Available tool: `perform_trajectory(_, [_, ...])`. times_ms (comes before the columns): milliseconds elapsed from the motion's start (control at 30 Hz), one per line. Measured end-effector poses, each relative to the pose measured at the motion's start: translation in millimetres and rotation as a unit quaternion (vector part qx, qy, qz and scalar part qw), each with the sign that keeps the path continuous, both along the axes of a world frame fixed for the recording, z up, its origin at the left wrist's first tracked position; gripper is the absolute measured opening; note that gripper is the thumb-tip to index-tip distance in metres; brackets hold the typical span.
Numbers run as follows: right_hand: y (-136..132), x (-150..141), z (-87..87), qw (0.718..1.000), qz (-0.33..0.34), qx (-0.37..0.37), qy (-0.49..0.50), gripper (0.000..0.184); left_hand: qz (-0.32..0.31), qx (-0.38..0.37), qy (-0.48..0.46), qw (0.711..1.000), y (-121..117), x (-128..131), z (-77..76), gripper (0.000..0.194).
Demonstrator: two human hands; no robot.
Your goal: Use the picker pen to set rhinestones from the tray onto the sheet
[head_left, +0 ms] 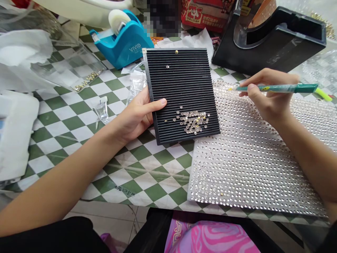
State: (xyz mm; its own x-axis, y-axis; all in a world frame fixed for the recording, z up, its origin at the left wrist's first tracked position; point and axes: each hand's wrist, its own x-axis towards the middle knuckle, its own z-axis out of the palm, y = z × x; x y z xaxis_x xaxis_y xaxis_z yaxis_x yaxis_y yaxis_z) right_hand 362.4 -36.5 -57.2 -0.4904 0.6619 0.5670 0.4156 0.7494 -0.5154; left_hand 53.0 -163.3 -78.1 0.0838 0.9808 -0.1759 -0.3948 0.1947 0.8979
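Note:
My left hand (137, 114) grips the left edge of a black ribbed tray (181, 84), thumb lying on its top. A small heap of clear rhinestones (193, 121) sits in the tray's lower part, with a couple of stray stones higher up. My right hand (268, 96) is closed on a green pen-like tool (276, 88), its tip pointing left over the upper left corner of a sheet covered in rows of rhinestones (250, 165). The sheet lies flat to the right of the tray, which overlaps its left edge.
A green and white checked cloth (79, 123) covers the table. A blue tape dispenser (123, 35) stands at the back left, a black one (276, 38) at the back right. Clear plastic bags (65, 66), white tissue and a small glue tube (101, 109) lie at left.

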Motion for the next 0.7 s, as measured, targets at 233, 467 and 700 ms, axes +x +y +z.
perform_trajectory(233, [-0.2, -1.5, 1.3, 0.999, -0.002, 0.026, -0.027, 0.014, 0.001, -0.002, 0.016, 1.0, -0.5, 1.4, 3.2, 0.052])
perform_trajectory(467, [-1.7, -3.3, 1.8, 1.0, -0.011, 0.0, -0.026, 0.013, 0.001, -0.004, 0.029, 1.0, -1.0, 2.0, 3.7, 0.053])
perform_trajectory(700, [-2.9, -2.2, 1.0, 0.999, -0.013, 0.035, -0.007, 0.014, 0.0, -0.004, 0.032, 0.999, -1.0, 1.9, 4.4, 0.051])
